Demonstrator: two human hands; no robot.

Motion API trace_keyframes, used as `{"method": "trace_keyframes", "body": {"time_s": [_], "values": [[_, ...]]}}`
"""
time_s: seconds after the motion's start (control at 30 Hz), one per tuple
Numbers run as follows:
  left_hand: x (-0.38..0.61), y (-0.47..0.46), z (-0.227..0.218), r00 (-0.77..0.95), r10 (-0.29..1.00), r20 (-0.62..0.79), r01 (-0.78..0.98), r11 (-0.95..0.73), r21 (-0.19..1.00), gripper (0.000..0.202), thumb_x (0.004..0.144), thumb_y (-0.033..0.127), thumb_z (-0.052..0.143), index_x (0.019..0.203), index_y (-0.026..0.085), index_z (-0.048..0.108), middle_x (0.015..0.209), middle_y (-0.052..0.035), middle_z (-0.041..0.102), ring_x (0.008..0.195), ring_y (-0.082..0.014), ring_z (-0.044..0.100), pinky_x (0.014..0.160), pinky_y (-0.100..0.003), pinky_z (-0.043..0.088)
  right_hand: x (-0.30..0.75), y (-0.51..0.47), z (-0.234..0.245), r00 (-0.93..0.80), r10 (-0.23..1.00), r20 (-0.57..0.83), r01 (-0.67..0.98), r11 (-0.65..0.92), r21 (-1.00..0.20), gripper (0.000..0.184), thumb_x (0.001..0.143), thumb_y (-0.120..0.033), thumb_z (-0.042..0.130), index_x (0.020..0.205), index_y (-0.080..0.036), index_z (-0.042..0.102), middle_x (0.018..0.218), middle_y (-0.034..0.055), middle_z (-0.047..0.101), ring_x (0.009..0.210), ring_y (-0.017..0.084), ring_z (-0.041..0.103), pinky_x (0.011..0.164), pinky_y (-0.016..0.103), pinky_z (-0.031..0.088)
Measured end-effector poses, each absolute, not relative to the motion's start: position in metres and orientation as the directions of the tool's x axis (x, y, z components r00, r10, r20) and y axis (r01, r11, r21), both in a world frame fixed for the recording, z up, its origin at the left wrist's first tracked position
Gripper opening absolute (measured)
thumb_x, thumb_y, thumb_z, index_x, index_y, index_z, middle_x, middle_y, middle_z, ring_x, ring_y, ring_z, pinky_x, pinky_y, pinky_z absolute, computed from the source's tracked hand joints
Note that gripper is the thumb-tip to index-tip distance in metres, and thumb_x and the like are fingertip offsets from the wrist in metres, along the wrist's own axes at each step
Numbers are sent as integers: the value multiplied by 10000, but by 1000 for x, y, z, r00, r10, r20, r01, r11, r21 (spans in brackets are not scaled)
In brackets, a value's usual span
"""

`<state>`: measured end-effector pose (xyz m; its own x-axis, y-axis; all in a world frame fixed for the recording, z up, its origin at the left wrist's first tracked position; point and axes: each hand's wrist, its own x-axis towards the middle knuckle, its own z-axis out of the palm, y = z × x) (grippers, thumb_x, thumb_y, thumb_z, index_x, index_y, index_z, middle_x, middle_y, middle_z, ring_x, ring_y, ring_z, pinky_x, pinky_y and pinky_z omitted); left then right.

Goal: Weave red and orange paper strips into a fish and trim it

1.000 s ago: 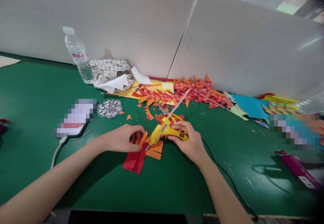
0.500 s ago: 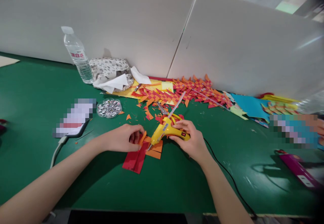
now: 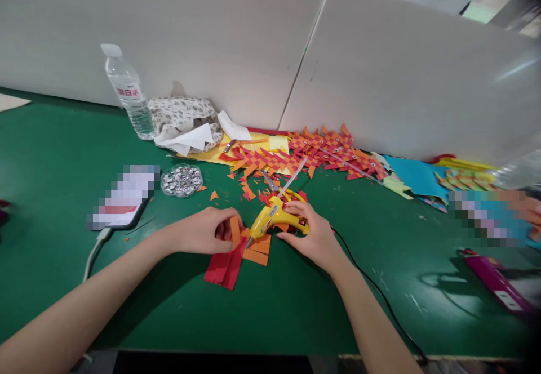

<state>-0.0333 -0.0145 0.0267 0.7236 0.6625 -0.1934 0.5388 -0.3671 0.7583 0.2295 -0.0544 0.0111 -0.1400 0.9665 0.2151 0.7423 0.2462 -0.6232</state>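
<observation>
My left hand (image 3: 209,230) pinches an upright orange paper strip (image 3: 235,231) at the upper end of the red paper strips (image 3: 222,268). Just to the right, flat orange paper strips (image 3: 257,253) meet the red ones. A yellow glue gun (image 3: 270,217) is in my right hand (image 3: 316,236), its fingers over the handle and its thumb below, apart from the body. The gun's nozzle points down and left at the join of red and orange paper. A clear glue stick (image 3: 293,176) sticks out of its back. Behind the gun, scissors (image 3: 270,181) are partly covered.
Woven red-and-orange paper fish (image 3: 333,151) pile against the partition. A dish of googly eyes (image 3: 181,181), a phone (image 3: 127,196), a water bottle (image 3: 130,95) and a patterned cloth bag (image 3: 181,112) stand left. The gun's cord (image 3: 380,292) trails right, near a purple power strip (image 3: 494,281).
My right hand and the glue gun have shifted slightly left, and my right thumb has come away from the gun's body. The orange strip in my left hand now stands more upright.
</observation>
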Motion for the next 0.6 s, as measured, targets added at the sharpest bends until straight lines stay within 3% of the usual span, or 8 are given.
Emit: {"method": "trace_keyframes", "body": {"time_s": [0.33,0.6], "values": [[-32,-15,28,722,662,-200,546,-367,753,294,710,250,552,1002,214,545,803,12,630,662,-133,583,567,-220,434,236,-52,3,-129,946,297,735,292,-612,330,708,-202,683,977,-270,503,994,21,670,951,210,645,842,371,509],[-32,-15,28,722,661,-202,548,-368,751,300,708,253,542,1005,209,541,825,3,639,680,-140,585,580,-226,427,232,-54,10,-153,955,253,758,278,-590,464,655,-293,727,1056,-258,499,1082,55,645,1019,237,611,884,415,487]]}}
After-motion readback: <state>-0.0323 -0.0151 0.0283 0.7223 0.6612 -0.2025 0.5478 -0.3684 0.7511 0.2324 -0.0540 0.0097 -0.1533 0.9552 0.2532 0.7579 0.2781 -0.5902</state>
